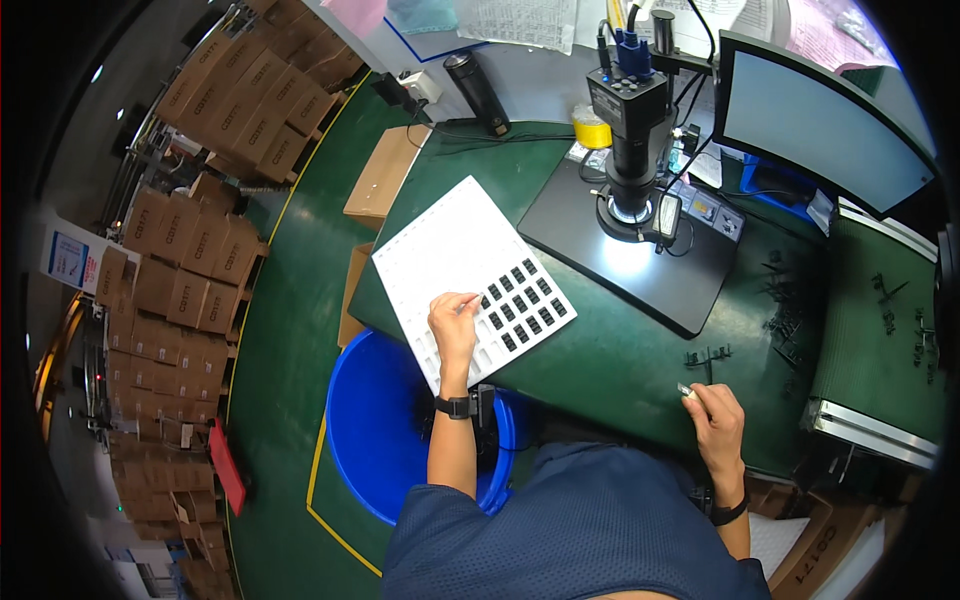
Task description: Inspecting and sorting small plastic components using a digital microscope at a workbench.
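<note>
Just beside black parts [519, 303] in white tray [440, 240], left fingers [460, 299] pinched, right fingers [704, 402] holding perhaps a tool [685, 390]

Wide fisheye view of a brightly lit green table [600, 385]. The ring light [630, 211] casts a white glare on the black plate [650, 292] beneath; the white tray [445, 240] appears nearly washed out. Toward the dark rim, stacked cartons [185, 310] tilt and curve.
</note>
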Action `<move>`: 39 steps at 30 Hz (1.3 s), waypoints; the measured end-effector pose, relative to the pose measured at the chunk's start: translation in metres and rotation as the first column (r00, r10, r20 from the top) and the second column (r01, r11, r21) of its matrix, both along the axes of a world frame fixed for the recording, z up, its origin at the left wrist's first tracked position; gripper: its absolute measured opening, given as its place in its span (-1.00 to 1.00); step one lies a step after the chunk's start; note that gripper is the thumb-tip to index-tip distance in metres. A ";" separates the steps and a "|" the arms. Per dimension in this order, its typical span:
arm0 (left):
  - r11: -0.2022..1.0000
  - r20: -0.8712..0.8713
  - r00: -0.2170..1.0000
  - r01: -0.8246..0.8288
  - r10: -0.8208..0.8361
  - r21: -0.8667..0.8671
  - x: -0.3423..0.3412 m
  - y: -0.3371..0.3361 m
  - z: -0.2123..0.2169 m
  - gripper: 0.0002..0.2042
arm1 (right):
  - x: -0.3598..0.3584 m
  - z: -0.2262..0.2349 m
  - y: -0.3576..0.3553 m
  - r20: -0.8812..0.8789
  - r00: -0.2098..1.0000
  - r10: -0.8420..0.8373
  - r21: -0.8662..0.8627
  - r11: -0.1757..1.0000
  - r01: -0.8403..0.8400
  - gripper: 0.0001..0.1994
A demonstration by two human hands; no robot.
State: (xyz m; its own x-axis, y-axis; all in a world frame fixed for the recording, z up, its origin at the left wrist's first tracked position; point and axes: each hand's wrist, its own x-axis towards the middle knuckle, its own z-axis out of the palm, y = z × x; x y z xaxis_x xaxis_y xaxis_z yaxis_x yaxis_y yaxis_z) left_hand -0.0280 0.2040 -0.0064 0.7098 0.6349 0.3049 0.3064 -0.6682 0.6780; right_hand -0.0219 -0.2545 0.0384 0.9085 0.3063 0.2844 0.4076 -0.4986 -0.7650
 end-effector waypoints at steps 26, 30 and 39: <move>0.770 0.301 0.953 0.219 -0.037 -0.599 0.006 -0.008 0.028 -0.61 | -0.007 0.033 0.014 -0.245 0.969 -0.014 0.040 0.999 0.025 -0.78; -0.249 0.657 0.633 0.770 0.409 -0.587 0.051 0.022 0.052 -0.69 | -0.003 0.059 0.061 -0.038 0.932 0.360 0.209 0.915 -0.345 -0.73; 0.181 0.381 0.705 0.344 0.598 -0.921 0.152 -0.104 0.075 -0.80 | -0.004 0.079 0.146 -0.188 0.945 0.268 0.244 0.945 -0.220 -0.16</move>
